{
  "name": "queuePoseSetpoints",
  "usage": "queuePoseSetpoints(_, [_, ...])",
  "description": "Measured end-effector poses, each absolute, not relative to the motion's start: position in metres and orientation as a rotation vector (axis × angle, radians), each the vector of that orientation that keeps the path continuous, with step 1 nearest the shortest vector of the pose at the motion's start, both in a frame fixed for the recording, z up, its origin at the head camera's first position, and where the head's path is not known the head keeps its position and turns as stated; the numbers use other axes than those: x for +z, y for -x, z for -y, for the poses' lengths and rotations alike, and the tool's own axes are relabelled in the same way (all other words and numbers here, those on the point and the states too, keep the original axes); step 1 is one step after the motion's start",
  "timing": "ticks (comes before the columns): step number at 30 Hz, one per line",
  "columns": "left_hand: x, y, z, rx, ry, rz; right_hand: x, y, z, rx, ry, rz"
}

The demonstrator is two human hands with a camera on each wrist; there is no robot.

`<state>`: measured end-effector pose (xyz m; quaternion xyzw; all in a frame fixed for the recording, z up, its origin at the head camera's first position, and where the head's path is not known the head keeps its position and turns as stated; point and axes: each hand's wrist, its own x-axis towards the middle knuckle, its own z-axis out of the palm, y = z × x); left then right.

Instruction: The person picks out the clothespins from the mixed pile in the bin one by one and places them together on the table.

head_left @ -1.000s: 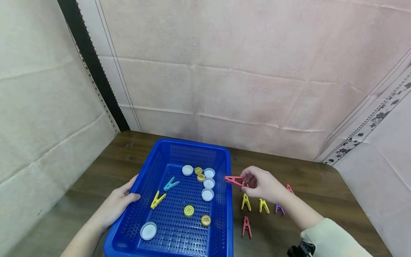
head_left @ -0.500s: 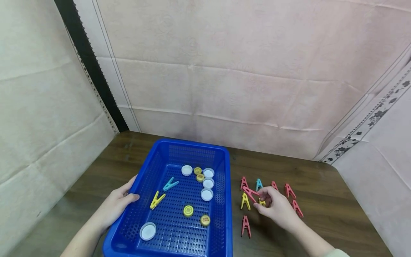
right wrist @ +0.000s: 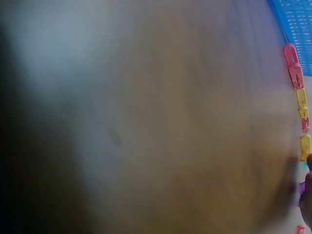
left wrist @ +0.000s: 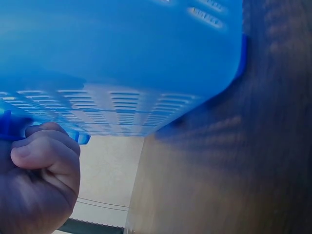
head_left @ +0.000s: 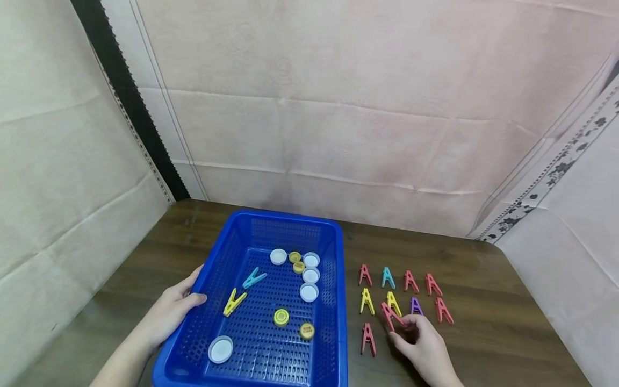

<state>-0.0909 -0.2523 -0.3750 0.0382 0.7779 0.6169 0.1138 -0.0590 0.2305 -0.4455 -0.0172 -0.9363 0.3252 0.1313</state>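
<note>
My left hand (head_left: pixel 175 307) grips the left rim of a blue plastic basket (head_left: pixel 342 301). In the left wrist view its curled fingers (left wrist: pixel 53 151) show against the basket's side. My right hand (head_left: pixel 425 346) pinches a red clothespin (head_left: pixel 389 316) low over the table, right of the basket. Just beyond it are a yellow clothespin (head_left: pixel 394 304), partly covered, and a purple clothespin (head_left: pixel 416 305). A red clothespin (head_left: pixel 368 339) lies to its left and another yellow clothespin (head_left: pixel 367 301) behind that one. The right wrist view shows little of the hand.
Inside the basket are several white caps (head_left: pixel 309 292), several yellowish caps (head_left: pixel 281 317), a blue clothespin (head_left: pixel 253 278) and a yellow clothespin (head_left: pixel 234 302). Behind my right hand lies a row of red clothespins and a blue clothespin (head_left: pixel 388 277). Cloth walls (head_left: pixel 309 134) enclose the wooden table (head_left: pixel 503 333).
My right hand has carried the red clothespin from beside the basket's right rim to the right and nearer to me. My left hand has kept its grip on the basket.
</note>
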Motion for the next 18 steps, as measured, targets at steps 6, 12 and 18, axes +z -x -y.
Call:
queuePoseSetpoints(6, [-0.374,0.091,0.252,1.819,-0.099,-2.265,-0.449,0.048,-0.231,0.848,0.144,2.743])
queuePoseSetpoints(12, [-0.374,0.091,0.253,1.822,-0.109,-2.256,-0.451,0.04,-0.231,0.756,0.217,2.739])
queuePoseSetpoints(18, [-0.374,0.091,0.253,1.824,-0.124,-2.248,-0.448,0.038,-0.231,0.689,0.29,2.845])
